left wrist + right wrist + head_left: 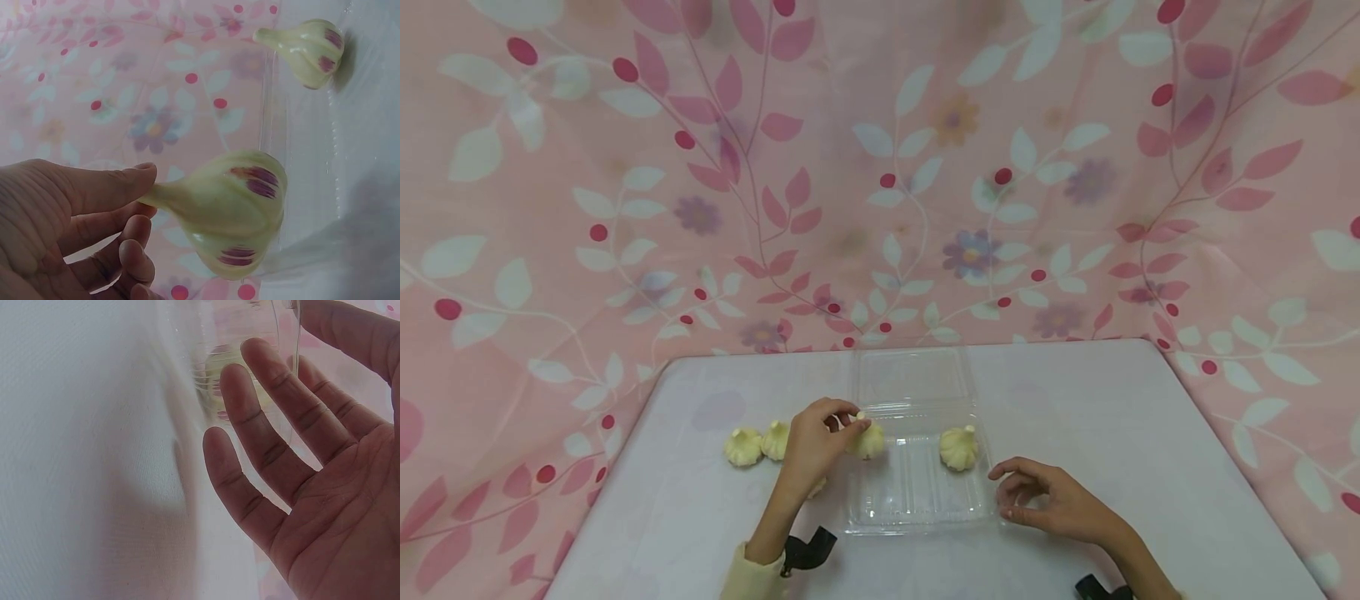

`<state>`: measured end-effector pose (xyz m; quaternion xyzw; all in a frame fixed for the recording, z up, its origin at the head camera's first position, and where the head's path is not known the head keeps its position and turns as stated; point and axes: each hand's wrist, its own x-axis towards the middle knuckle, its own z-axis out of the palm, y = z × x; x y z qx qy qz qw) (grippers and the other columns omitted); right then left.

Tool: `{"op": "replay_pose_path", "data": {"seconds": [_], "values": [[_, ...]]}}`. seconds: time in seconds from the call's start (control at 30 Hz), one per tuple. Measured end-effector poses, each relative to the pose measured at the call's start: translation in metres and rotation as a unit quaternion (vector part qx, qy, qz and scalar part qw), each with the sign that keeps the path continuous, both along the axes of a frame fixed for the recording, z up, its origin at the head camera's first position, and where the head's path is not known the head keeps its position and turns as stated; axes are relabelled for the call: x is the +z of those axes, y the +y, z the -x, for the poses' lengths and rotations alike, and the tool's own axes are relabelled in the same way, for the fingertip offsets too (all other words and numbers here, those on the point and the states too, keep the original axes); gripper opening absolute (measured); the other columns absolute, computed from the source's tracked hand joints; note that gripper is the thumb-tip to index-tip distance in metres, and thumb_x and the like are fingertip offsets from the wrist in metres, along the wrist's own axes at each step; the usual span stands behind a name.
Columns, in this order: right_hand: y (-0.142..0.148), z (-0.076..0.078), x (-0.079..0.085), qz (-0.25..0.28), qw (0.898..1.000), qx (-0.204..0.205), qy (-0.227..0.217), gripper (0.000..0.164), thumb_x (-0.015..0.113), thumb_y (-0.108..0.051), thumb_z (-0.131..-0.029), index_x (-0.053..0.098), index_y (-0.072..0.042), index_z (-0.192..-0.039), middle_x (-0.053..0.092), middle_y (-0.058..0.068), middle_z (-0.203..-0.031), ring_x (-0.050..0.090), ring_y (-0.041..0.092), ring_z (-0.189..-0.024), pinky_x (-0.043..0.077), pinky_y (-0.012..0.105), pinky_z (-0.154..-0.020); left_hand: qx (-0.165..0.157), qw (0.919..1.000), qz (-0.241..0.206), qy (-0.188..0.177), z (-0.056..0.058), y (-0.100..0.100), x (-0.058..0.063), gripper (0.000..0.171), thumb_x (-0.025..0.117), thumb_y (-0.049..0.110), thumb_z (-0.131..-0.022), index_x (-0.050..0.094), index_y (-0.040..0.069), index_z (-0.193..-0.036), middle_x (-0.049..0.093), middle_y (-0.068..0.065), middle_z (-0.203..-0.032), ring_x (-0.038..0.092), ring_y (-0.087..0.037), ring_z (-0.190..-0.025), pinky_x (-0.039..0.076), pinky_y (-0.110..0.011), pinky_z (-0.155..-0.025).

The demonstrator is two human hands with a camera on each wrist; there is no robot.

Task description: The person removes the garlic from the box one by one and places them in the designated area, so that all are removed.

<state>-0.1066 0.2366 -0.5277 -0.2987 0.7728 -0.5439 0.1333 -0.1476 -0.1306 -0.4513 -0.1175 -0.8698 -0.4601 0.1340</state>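
My left hand (816,437) pinches a pale garlic bulb (228,212) by its thin stem, between thumb and index finger. Purple streaks mark the bulb, which is held over the left side of a clear plastic clamshell box (910,496). Another garlic bulb (958,448) sits inside the box at the right. Just off the box's right edge is my right hand (1048,500), its fingers loosely bent and nothing in its grasp. In the right wrist view, the fingers (269,456) overlap the clear box wall, with the bulb inside showing behind it.
Left of the box, a garlic bulb (743,447) and a second bulb (774,440) lie side by side on the white table (1075,400). My left wrist mostly covers one more. The box's lid (913,375) lies opened toward the back, near the floral curtain (850,167).
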Motion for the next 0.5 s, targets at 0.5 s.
{"op": "replay_pose_path", "data": {"seconds": [0.5], "values": [[-0.001,-0.001,0.001,-0.001,1.000,-0.003,-0.002,0.040,0.073,-0.015,-0.091,0.057,-0.003,-0.125,0.071,0.008,-0.097,0.067,0.019,-0.085,0.055,0.033,-0.073,0.014,0.9996,0.003,0.026,-0.002,-0.025,0.003,0.016,0.085,0.008,-0.076,0.074,0.010,-0.087,0.058,0.006,-0.074,0.053,-0.013,-0.067,0.044,-0.024,-0.059]]}}
